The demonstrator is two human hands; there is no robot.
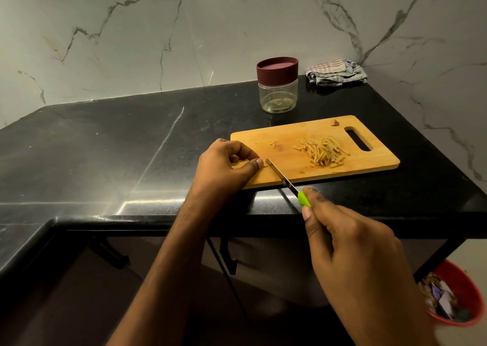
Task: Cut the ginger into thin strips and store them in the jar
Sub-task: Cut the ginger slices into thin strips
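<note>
Ginger strips (323, 153) lie in a loose pile on the right half of the wooden cutting board (290, 135), near its handle slot. A few stray bits sit further left on the board, and one dark scrap rests at the far edge.

Head view: the left hand (226, 166) rests on the near left corner of the board, fingers curled; whether it pinches a last piece of ginger cannot be determined. The right hand (350, 243) grasps the green-handled knife (283, 179), blade tip on the board beside the left thumb.

The jar (277, 85) stands just beyond the board, its maroon lid on, apparently without any strips inside.

Assessment: cutting appears nearly complete. Opening the jar and transferring the strips remain.
</note>
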